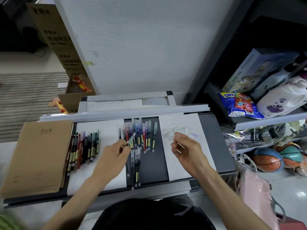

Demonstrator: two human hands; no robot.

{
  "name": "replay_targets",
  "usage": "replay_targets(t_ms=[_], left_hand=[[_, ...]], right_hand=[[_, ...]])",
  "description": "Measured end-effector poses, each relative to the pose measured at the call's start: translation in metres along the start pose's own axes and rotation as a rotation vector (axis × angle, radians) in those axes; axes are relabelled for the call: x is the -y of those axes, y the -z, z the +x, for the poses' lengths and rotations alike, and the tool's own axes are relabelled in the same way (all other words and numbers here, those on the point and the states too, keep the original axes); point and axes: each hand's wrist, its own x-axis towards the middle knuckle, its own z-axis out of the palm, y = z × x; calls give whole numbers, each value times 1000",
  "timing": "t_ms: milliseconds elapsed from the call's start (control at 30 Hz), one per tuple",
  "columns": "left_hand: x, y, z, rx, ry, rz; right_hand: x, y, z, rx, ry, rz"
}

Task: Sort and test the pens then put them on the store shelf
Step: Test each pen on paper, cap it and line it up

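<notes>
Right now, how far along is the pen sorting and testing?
Done, it seems: one batch of pens lies grouped on the left sheet. In hand: the left hand holds a pen; the right hand pinches a small pale item. Left: the middle row of pens, and shelving.

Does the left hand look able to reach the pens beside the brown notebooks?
Probably yes: those pens lie uncovered just left of the left hand, nothing between, but it holds a green pen.
</notes>
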Motion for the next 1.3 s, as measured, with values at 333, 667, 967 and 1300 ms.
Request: replay_targets(t_ms=[333,667,967,1300], left_hand=[[-49,-9,-45,57,-182,-231],[-47,-8,-51,38,-204,-251],[-38,4,-43,45,-324,-60],[-28,-7,-36,69,-511,253]], right_hand=[[-8,-37,-34,126,-63,53],[-12,-39,-31,131,161,-136],[1,-25,-30,324,396,-811],[-6,-27,-26,356,353,-1272]])
